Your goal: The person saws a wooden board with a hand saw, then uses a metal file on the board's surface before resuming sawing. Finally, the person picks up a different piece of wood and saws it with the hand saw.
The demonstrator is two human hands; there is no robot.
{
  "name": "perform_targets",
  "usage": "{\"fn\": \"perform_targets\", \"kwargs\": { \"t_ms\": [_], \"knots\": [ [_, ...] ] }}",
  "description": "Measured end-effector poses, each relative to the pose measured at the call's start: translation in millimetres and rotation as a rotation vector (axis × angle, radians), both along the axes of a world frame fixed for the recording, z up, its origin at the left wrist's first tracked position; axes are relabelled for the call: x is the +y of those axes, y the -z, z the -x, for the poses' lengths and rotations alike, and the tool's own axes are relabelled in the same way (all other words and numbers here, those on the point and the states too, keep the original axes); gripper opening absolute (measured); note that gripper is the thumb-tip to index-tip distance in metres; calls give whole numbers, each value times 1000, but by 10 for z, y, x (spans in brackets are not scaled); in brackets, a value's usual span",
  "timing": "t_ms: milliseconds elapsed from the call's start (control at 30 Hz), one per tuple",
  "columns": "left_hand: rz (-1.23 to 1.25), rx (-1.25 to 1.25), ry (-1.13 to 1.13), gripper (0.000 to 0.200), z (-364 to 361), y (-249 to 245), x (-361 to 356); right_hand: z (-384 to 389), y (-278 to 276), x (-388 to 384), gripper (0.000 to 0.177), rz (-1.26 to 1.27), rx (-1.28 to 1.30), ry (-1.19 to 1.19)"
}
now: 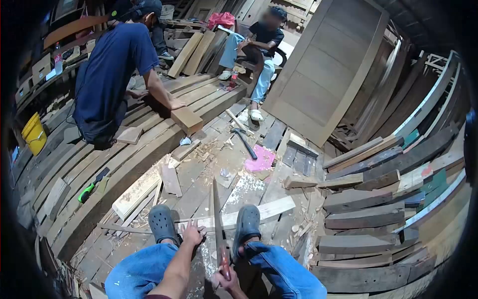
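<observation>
The left fingers (191, 231) are lying spread on the pale board (273, 208) beneath them, presumably steadying it; the right fingers (228, 280) are wrapping round the saw (217, 214), its blade reaching ahead of them across the board between clogs (248, 222) seemingly bracing it.
</observation>
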State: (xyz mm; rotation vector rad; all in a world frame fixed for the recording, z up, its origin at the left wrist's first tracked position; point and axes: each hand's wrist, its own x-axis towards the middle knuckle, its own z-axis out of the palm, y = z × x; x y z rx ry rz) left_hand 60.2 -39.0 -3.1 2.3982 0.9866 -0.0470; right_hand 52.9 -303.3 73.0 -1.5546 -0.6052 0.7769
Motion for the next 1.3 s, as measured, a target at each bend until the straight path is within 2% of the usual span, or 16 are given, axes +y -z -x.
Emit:
{"fn": "perform_targets", "kwargs": {
  "t_ms": [33, 67, 100, 200, 233, 333, 367, 467, 633, 733, 867, 967, 1167, 1300],
  "knots": [
    [3, -7, -2, 33, 5, -23, -3, -55, 67, -22, 44, -95, 184, -6],
    [5, -17, -4, 33, 2, -50, -11, -99, 139, -35, 52, -211, 421, 7],
    [13, -48, -10, 31, 7, -34, -14, -129, 123, -1, 73, -302, 434, -23],
    [-2, -57, -8, 31, -4, 46, -4, -282, -121, -93, 79, -265, 744, -196],
    [-7, -44, -3, 31, -5, 39, -5, -220, -431, 3, 68, -293, 832, -65],
    [0, -47, -11, 31, -6, 18, -9, -428, 143, -47, 53, 143, 678, -80],
    [7, -46, -5, 31, 1, -11, -11, -425, 168, 1, 45, 276, 531, -41],
    [-7, -42, -3, 31, -1, 38, -2, -421, -27, 31, 40, 378, 523, 7],
    [4, -48, -16, 32, 4, 39, -8, -411, 93, 71, 39, 525, 402, 79],
    [13, -62, -30, 34, -6, 97, 0, -463, 2, 80, 38, 581, 449, 5],
    [-9, -70, -17, 32, 5, 23, -16, -469, -88, 140, 44, 640, 375, 37],
    [-20, -68, -14, 31, 8, 34, -15, -548, 0, 143, 44, 660, 393, -33],
    [-19, -96, -15, 32, 6, 69, -11, -607, 64, 146, 39, 797, 255, -44],
    [-33, -78, -4, 32, 5, 79, -9, -616, -4, 196, 37, 867, 300, -62]
  ]
}}
